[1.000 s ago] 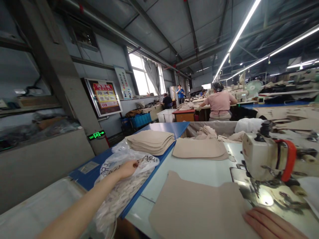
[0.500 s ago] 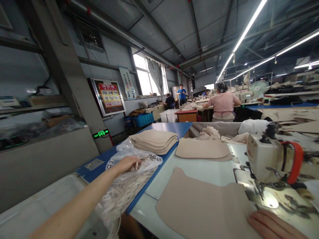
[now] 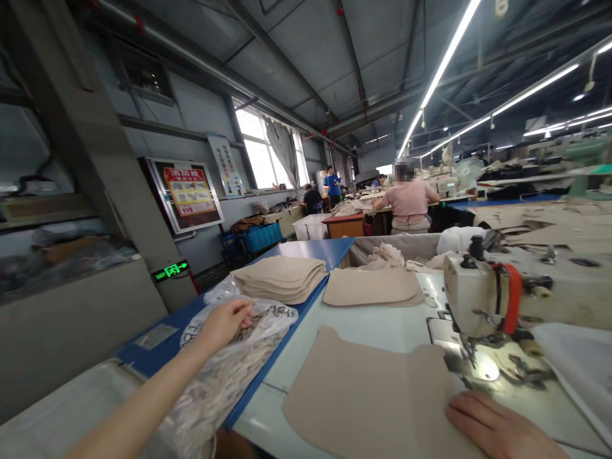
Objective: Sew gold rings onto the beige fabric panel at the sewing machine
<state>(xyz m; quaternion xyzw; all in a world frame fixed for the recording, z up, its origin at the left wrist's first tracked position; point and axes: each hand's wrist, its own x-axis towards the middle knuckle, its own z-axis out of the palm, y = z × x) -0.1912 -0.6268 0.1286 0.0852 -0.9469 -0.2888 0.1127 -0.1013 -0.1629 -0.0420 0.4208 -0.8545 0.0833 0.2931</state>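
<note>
My left hand [image 3: 224, 326] is over the mouth of a clear plastic bag [image 3: 287, 313] filled with small beige strips. Its fingers are curled together; whatever they pinch is too small to make out. My right hand [image 3: 482, 417] lies with its fingers stretched out on the right edge of a large beige fabric panel [image 3: 363, 389], flat on the pale machine table. A sewing machine [image 3: 471, 296] with a red guard stands just beyond that hand, its lamp lit near the needle.
A stack of beige panels [image 3: 282, 280] lies on the blue board [image 3: 339, 248] behind the bag. More cut panels [image 3: 373, 287] rest on the machine table. White plastic [image 3: 574, 363] covers the right side. A person in pink [image 3: 411, 205] sits at a table ahead; other people are farther back.
My view has turned a little to the right. My left hand has lifted slightly from the strips in the bag. My right hand stays on the panel, showing more fully.
</note>
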